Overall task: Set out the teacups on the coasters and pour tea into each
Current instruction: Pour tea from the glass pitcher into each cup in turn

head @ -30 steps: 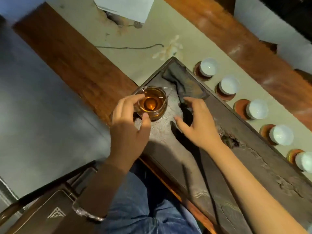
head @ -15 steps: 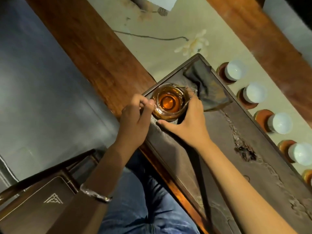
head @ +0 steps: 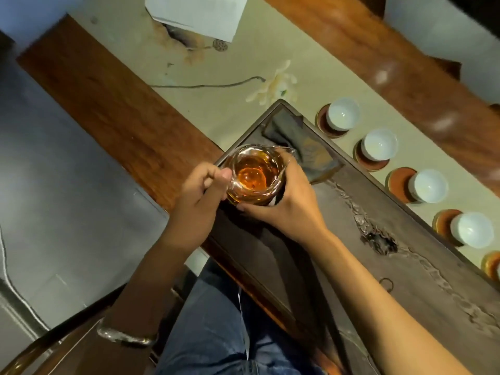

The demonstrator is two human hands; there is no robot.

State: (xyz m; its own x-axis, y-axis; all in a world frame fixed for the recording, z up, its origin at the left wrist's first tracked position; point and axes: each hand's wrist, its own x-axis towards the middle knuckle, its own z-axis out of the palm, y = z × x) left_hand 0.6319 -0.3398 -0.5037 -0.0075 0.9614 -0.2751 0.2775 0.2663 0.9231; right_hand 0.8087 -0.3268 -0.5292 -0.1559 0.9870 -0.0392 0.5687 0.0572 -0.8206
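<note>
A glass pitcher (head: 254, 174) of amber tea stands at the near-left corner of the dark tea tray (head: 405, 272). My left hand (head: 198, 197) pinches its handle on the left side. My right hand (head: 289, 201) cups its right wall and base. Beyond the tray's far edge runs a row of white teacups, each on a round brown coaster: one cup (head: 342, 114), a second (head: 378, 144), a third (head: 427, 185), and a fourth (head: 472, 230). They look empty. A further coaster (head: 491, 263) is cut off at the right edge.
A dark folded cloth (head: 305, 147) lies on the tray just behind the pitcher. The pale table runner (head: 216, 104) carries a painted flower and white paper (head: 197, 14) at the top. A wooden chair arm (head: 40, 347) is at lower left.
My right hand has left the cloth and closed around the pitcher's side. My left hand has shifted from over the rim to the handle.
</note>
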